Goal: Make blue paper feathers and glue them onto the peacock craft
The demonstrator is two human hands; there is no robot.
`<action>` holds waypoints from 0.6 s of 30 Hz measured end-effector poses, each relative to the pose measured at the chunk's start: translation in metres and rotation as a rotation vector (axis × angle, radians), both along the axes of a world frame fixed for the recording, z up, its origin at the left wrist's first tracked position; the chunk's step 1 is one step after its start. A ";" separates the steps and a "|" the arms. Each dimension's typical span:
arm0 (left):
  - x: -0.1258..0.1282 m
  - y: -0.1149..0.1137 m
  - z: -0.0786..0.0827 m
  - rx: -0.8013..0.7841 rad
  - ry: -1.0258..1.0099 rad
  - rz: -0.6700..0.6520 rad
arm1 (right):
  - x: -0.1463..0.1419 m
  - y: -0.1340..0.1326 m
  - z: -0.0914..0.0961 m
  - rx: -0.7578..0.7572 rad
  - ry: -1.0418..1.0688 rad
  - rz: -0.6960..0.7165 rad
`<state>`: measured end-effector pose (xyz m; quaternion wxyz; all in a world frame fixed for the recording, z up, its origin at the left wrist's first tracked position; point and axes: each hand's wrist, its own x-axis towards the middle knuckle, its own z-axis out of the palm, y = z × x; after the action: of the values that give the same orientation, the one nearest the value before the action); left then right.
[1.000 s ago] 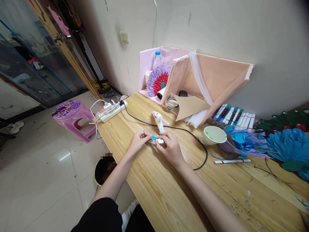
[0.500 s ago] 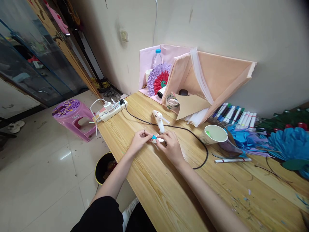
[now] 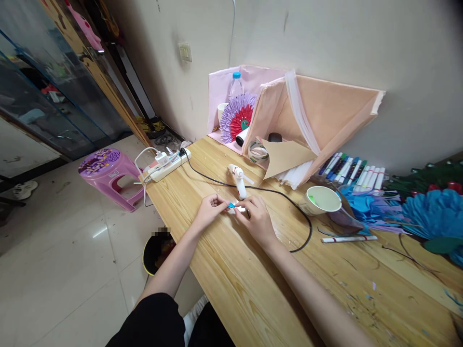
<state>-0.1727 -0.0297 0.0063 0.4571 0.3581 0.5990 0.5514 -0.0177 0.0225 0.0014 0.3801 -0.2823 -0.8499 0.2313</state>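
Observation:
A small blue piece (image 3: 231, 206), which looks like folded paper, is pinched between my two hands above the wooden table (image 3: 231, 270). On its left end are the thumb and finger of my left hand (image 3: 211, 210). The fingertips of my right hand (image 3: 256, 218) close on its right end. Just beyond my fingers stands a white glue gun (image 3: 238, 182), and its black cord (image 3: 289, 195) loops to the right. Some white thing lies under my fingertips, mostly hidden by them.
A power strip (image 3: 170, 166) sits at the table's left edge. Two fabric-covered boxes (image 3: 343, 101) stand against the wall. To the right are a paper cup (image 3: 321, 200), several markers (image 3: 347, 171) and blue paper flowers (image 3: 430, 212). A bin (image 3: 147, 258) and a pink stool (image 3: 97, 178) are on the floor.
Both hands stay almost in place, still pinching the blue piece, which has shifted only very slightly. Nothing else on the table has visibly moved.

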 end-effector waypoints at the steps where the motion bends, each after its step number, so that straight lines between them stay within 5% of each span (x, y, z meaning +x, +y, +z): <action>1: 0.000 0.000 0.000 0.000 -0.001 -0.002 | 0.000 0.000 0.000 0.004 -0.002 0.002; 18: 0.001 -0.001 0.004 -0.023 -0.041 0.001 | -0.001 -0.001 -0.002 0.121 -0.013 -0.019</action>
<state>-0.1712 -0.0307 0.0103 0.4729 0.3414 0.5959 0.5520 -0.0186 0.0216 -0.0002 0.3934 -0.2682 -0.8620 0.1739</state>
